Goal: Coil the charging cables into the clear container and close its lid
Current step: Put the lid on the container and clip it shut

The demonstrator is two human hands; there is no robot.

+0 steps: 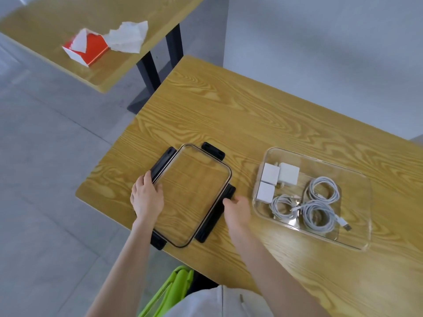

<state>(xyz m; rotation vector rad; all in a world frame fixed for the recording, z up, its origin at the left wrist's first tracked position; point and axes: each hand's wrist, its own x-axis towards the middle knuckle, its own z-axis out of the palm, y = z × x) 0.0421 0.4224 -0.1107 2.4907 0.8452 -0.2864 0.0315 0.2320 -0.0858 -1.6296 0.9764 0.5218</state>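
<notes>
A clear lid (194, 193) with black latch flaps lies flat on the wooden table (251, 115), left of the clear container (357, 234). My left hand (146, 197) grips the lid's left edge, fingers curled over the rim. My right hand (237, 210) holds the black latch on the lid's right side. Inside the open container lie three coiled white cables (317, 209) and three white charger blocks (278, 179). One cable's USB plug (346, 226) sticks out toward the container's near right.
The lid sits near the table's left front corner. A second wooden table (68, 72) at upper left carries a red and white tissue box (85, 48) and crumpled paper (127, 37). A green chair (174, 287) stands below the table edge by my body.
</notes>
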